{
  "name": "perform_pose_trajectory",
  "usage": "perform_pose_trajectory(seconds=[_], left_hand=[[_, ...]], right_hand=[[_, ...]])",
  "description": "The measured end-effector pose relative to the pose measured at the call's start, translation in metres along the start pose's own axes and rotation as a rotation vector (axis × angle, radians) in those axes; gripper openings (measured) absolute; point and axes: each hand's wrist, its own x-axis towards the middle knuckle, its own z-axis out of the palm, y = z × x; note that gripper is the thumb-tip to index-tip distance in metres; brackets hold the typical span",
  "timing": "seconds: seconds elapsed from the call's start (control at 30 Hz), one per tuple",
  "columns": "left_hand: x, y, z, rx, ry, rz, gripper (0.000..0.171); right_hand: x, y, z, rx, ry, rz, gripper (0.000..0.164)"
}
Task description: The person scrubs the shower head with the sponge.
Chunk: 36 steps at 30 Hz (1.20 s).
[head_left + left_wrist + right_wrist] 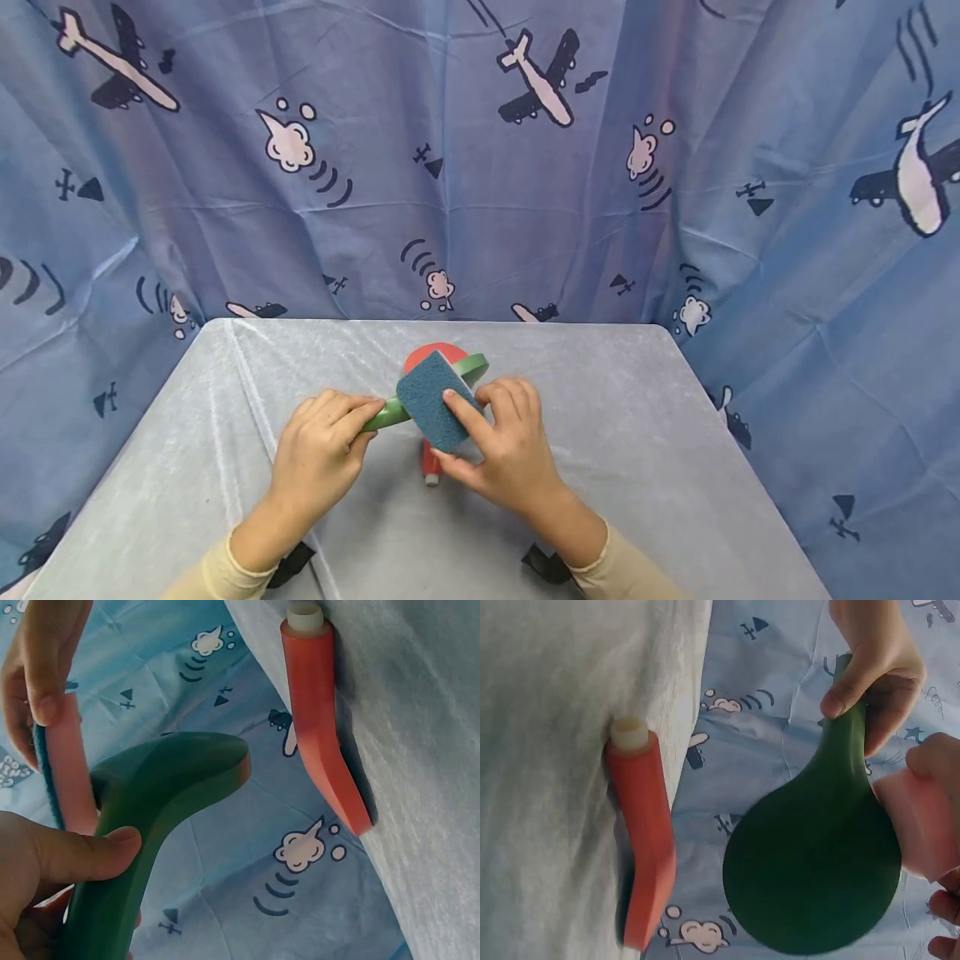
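Note:
My left hand (318, 442) grips the handle of a green paddle-shaped thing (810, 877) with a round head, raised above the table; its exact kind is unclear. In the left wrist view, the thumb lies along that green handle (112, 900). Between its thumb and fingers my right hand (510, 442) holds a sponge (435, 404), blue on one face and pink on the other. The pink side (71, 765) is turned toward the green head, close against it; whether they touch I cannot tell. In the head view, the sponge covers much of the green thing.
Beneath the hands, a similar red paddle-shaped thing (431, 462) with a cream-coloured handle end lies on the table (615, 400), which has a pale grey cloth. A blue curtain (360, 150) with printed planes hangs behind and at both sides.

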Motion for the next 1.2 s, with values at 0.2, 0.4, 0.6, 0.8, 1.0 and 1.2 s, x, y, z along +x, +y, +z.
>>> perform_pose_trajectory(seconds=[0.2,0.4,0.6,0.8,1.0,1.2], left_hand=[[0.004,0.002,-0.001,-0.02,0.015,-0.012,0.037],[0.006,0.002,-0.004,-0.042,0.044,-0.026,0.039],[0.007,0.004,-0.004,-0.083,0.034,-0.035,0.042],[0.009,0.005,-0.006,-0.133,0.042,-0.058,0.044],[0.007,0.005,-0.006,-0.173,0.022,-0.103,0.042],[0.002,0.007,-0.005,-0.218,0.011,-0.145,0.042]], right_hand=[[0.0,0.025,-0.01,-0.017,0.006,0.218,0.063],[0.0,0.012,-0.002,0.016,0.055,0.091,0.061],[0.004,0.014,-0.004,-0.09,0.069,-0.015,0.059],[0.009,0.026,-0.013,-0.077,0.106,0.142,0.058],[0.004,0.006,0.001,-0.046,0.07,-0.071,0.062],[0.001,0.031,0.0,-0.069,0.084,0.159,0.061]])
